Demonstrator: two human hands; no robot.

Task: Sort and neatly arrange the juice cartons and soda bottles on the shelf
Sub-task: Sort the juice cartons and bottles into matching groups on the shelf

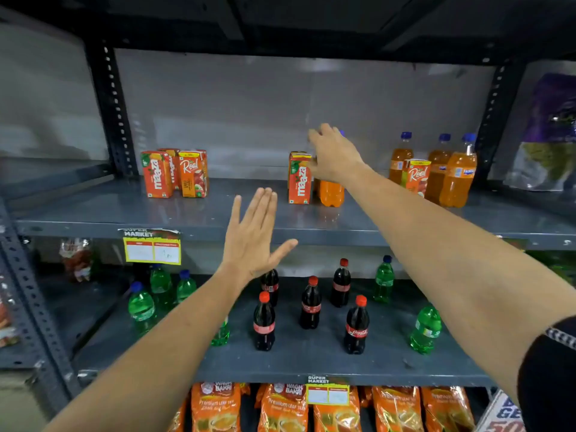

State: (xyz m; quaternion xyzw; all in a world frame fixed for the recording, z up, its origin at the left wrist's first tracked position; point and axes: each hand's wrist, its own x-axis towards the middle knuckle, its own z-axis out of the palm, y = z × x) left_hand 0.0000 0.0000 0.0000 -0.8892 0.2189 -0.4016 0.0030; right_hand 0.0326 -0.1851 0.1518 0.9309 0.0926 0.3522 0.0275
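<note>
**Bare Forearms, One Dark Sleeve**

Both forearms are bare to the elbow. The left hand (254, 241) and right hand (332, 154) carry no rings or watch. A black sleeve (551, 378) with a white patterned band covers the right upper arm.

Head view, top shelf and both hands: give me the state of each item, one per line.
Left hand: open, flat, holding nothing.
Right hand: reaching over the middle orange bottle; grip unclear.
Middle Maaza carton: upright, beside that bottle.
Left carton group: upright, clustered.
Right Real carton: upright, among the orange bottles.
Right orange bottles: upright, capped.
</note>
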